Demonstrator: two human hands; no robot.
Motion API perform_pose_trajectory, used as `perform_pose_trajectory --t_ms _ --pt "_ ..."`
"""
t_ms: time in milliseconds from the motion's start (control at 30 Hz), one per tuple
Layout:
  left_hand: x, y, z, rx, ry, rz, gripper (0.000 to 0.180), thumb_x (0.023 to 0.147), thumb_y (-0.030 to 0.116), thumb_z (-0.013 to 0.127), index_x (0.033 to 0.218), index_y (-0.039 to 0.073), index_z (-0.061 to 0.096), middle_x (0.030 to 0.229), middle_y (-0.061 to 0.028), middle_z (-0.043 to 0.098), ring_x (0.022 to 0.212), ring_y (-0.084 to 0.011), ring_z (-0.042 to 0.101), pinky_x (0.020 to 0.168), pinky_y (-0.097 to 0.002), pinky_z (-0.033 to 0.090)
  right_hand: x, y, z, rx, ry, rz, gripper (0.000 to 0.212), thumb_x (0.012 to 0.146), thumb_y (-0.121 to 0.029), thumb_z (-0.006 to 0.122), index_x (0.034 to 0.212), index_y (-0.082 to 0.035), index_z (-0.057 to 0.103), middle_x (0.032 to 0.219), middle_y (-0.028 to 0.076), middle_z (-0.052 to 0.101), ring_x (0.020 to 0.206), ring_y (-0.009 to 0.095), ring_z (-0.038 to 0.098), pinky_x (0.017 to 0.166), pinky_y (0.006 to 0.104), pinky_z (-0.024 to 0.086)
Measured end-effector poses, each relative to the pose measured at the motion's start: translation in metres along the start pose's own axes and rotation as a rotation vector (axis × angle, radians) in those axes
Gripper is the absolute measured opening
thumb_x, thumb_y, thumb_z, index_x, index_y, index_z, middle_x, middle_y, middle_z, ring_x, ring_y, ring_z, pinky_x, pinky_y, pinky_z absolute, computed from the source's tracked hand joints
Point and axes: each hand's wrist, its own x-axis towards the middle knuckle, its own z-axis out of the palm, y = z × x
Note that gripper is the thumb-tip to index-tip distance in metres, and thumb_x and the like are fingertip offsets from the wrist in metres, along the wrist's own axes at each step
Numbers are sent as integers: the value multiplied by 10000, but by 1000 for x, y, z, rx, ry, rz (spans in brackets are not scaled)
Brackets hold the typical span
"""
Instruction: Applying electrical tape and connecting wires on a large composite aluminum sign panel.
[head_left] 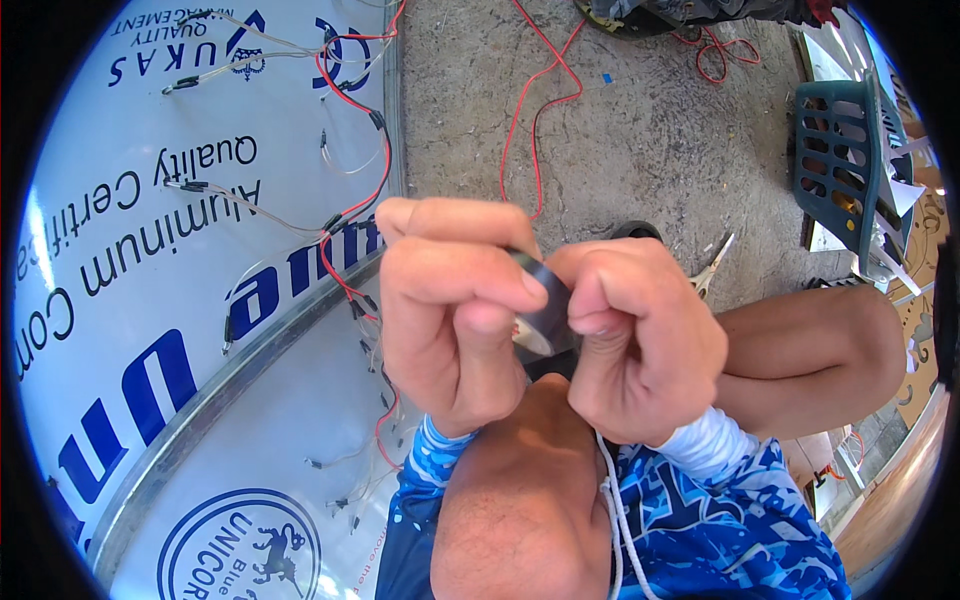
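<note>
A roll of black electrical tape (548,308) with a pale inner core is held up in front of my knees. My left hand (450,315) grips the roll, thumb and fingers curled round its side. Close against the roll's right side, my right hand (648,345) is closed, thumb pressed to the bent forefinger. It seems to pinch the edge or the end of the tape, but the fingers hide exactly what lies between them. The two hands almost touch above the roll.
At left lies a white panel (230,380) with blue lettering and a metal frame strip (240,400). Red wires (378,190) with small clear-lead parts run along it. Scissors (712,268) lie on the concrete floor (640,150), right of my hands. A dark green basket (838,150) stands far right.
</note>
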Motion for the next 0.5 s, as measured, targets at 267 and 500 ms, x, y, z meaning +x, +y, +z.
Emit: perform_pose_trajectory --t_ms 267,500 --pt "6 1 -4 -45 -49 35 236 1000 323 468 918 102 474 798 -98 484 619 -115 397 597 -265 349 0 -7 -16 239 -84 172 135 875 -15 645 960 33 552 968 236 637 770 225 651 660 298 549" --pt "7 -1 -2 -109 -103 48 248 1001 333 461 920 100 489 785 -87 472 611 -125 386 577 -269 338 16 -6 -37 75 -279 60 140 810 5 701 905 52 609 842 191 645 703 195 635 597 260 518"
